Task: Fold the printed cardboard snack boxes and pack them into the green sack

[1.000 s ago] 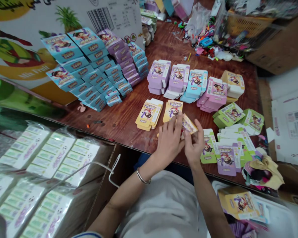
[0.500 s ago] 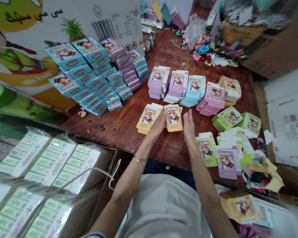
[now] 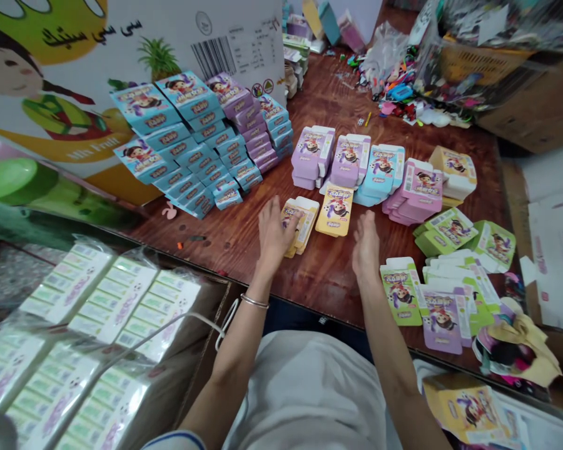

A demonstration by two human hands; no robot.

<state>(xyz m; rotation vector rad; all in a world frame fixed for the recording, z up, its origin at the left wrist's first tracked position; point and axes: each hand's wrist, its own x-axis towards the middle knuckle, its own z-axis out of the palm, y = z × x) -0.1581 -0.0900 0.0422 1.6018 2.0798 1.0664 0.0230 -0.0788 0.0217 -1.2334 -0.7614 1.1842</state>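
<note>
My left hand (image 3: 275,232) is at the left side of a small stack of flat yellow cartons (image 3: 306,220), fingers stretched out and thumb over the cartons. To the right of this stack lies a second yellow carton stack (image 3: 334,212), its far end against the purple cartons. My right hand (image 3: 366,247) is held on edge to the right of it, fingers extended, apart from the stack and holding nothing. Beyond the hands stand stacks of purple cartons (image 3: 312,153), blue cartons (image 3: 381,169) and pink cartons (image 3: 417,187).
Filled blue boxes (image 3: 181,147) are piled at the left before a large printed carton (image 3: 94,150). Green cartons (image 3: 400,292) and a flat purple carton (image 3: 441,319) lie at the right. Plastic-wrapped packs (image 3: 141,312) sit lower left. Small colourful trinkets (image 3: 403,94) lie toward the back.
My left hand has moved from between the two yellow stacks to the left stack's outer side. The right yellow stack now lies farther away, against the purple cartons. The view has shifted slightly.
</note>
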